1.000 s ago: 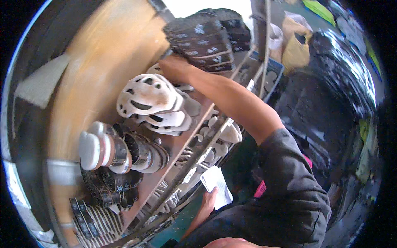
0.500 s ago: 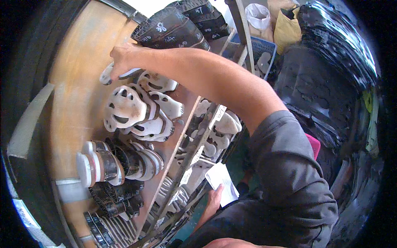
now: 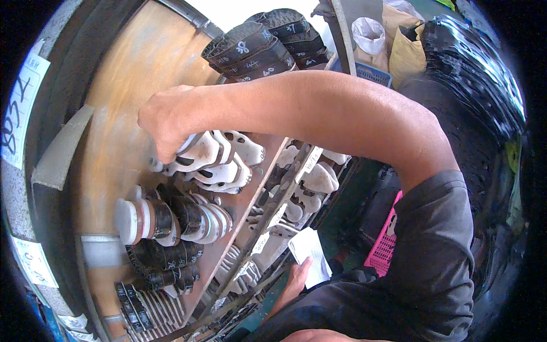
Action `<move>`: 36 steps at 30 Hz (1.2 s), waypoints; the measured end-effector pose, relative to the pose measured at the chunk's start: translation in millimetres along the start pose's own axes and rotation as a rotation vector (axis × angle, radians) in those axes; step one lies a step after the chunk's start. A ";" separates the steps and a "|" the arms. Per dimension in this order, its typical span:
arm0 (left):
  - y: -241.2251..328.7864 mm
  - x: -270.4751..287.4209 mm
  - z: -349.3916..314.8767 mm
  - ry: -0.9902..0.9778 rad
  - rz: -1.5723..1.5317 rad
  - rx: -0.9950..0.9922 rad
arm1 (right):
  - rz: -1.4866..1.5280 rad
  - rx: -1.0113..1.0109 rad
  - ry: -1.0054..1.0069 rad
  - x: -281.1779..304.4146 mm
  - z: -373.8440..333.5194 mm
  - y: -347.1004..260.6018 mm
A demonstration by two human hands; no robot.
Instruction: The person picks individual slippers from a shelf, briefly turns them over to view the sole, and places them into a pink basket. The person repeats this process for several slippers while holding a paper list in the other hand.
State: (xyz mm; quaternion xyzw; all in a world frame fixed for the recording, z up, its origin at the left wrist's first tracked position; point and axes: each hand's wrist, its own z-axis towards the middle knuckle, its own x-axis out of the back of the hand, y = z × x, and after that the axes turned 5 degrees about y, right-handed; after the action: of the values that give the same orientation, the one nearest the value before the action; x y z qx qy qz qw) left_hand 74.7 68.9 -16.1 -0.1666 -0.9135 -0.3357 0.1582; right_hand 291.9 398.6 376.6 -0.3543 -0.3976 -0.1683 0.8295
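My right hand reaches across to the wooden shelf. Its fingers are curled round a pale, flat piece, most of which the hand covers. Just beneath are stacked white sole-shaped pieces with cut-out holes. Low in the middle, my left hand grips a small stack of white paper sheets. Nearer along the shelf, rounded white and brown sole-shaped pieces stand on edge beside black ones.
Black curved bands with white markings are piled at the far end. More pale pieces fill a lower rack. On the right are a pink basket, a yellow sack and heaped glossy black sheets. A metal post rises behind my arm.
My right hand has come nearer, from beyond the stack to over the white pieces, the pale piece with it. The view has shifted slightly. My left hand still holds the paper sheets.
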 end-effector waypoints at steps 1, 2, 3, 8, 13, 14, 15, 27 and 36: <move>3.0 1.1 -2.9 0.005 0.019 -0.005 | 0.000 -0.005 0.002 -2.3 -1.2 -0.6; 4.3 0.0 -5.7 0.004 -0.028 -0.016 | 0.000 -0.010 0.004 -4.5 -1.6 -0.4; 4.3 -1.7 -7.5 0.008 -0.081 -0.037 | -0.007 -0.041 -0.024 -6.9 -2.4 0.7; -15.2 -0.2 -8.5 0.001 -0.024 0.045 | 0.032 -0.085 -0.046 -12.6 -5.2 3.8; -29.4 5.6 0.4 -0.017 -0.034 0.025 | 0.045 -0.083 0.029 -18.4 0.5 10.8; -29.1 7.1 0.7 -0.013 -0.027 -0.013 | 0.050 -0.099 0.011 -13.7 14.2 17.1; -28.1 8.1 0.4 -0.013 -0.040 -0.033 | 0.072 -0.091 0.001 -10.0 28.2 27.5; -11.4 8.7 -0.7 0.007 0.001 0.097 | 0.307 -0.283 0.071 -124.3 48.1 181.7; -9.3 21.4 3.6 0.060 -0.015 0.115 | 0.412 -0.353 0.035 -203.5 75.4 223.9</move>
State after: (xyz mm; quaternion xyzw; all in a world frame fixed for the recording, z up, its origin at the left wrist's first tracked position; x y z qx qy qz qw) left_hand 51.1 68.8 -15.4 -0.1403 -0.9273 -0.2889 0.1924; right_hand 249.1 607.5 149.2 -0.5637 -0.2675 -0.0689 0.7784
